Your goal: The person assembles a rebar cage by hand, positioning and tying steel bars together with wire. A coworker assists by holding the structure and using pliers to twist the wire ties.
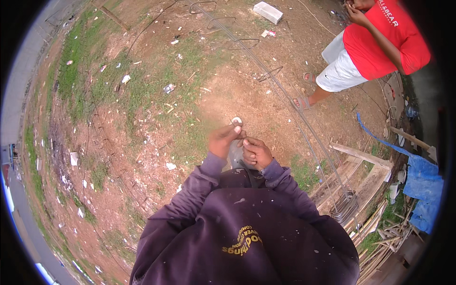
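In front of my body, both hands are held close together at waist height. My left hand point(223, 141) is closed, its thumb and fingers pinching a small white round piece point(236, 120) with a darker middle. Right beside it, my right hand point(257, 153) is closed too, fingers curled in at the top of a translucent, pale plastic bag point(235, 155). The bag hangs between the hands and partly behind the right fingers. Whatever else lies inside the fingers is hidden.
Long steel bars point(285, 92) with bent wire stirrups point(270, 73) run diagonally to my right. A wooden frame point(363, 156), stacked stirrups point(345, 208) and blue tarp point(422, 190) lie beyond. A person in a red shirt point(380, 42) stands far right; a pale block point(268, 12) lies ahead.
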A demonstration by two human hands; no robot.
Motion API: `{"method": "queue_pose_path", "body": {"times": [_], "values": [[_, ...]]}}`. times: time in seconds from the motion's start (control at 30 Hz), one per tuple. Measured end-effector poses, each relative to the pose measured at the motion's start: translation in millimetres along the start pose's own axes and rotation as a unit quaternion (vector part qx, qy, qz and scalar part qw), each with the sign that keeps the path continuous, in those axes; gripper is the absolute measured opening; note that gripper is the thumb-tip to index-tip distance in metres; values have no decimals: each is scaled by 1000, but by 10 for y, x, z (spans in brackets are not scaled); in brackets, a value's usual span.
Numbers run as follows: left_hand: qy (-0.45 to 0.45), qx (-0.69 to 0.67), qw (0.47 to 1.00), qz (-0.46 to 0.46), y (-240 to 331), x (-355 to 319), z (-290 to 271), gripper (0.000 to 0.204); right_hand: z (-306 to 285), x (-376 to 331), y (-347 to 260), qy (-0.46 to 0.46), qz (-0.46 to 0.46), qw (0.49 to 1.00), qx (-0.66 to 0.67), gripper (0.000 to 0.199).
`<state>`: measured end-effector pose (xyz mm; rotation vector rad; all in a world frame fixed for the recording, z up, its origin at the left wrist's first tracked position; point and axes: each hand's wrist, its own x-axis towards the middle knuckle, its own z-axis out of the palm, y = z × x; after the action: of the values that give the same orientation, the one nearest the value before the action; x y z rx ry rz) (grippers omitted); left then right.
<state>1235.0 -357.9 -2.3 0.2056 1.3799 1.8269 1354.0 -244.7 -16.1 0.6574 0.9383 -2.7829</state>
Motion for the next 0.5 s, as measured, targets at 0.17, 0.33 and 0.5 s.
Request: {"method": "queue_pose_path", "body": {"times": [0.17, 0.33, 0.5], "values": [[-72, 30, 996, 44, 397, 832, -501, 23, -64, 949, -697, -95, 157, 983, -19, 25], [-154, 96, 982, -54, 1001, 1321, -828, 24, 51, 1527, -1142, -115, 169, 957, -206, 28], [-218, 498, 836, 71, 1354, 1749, -867, 22, 45, 1905, -1411, -68, 110, 939, -317, 29]]}}
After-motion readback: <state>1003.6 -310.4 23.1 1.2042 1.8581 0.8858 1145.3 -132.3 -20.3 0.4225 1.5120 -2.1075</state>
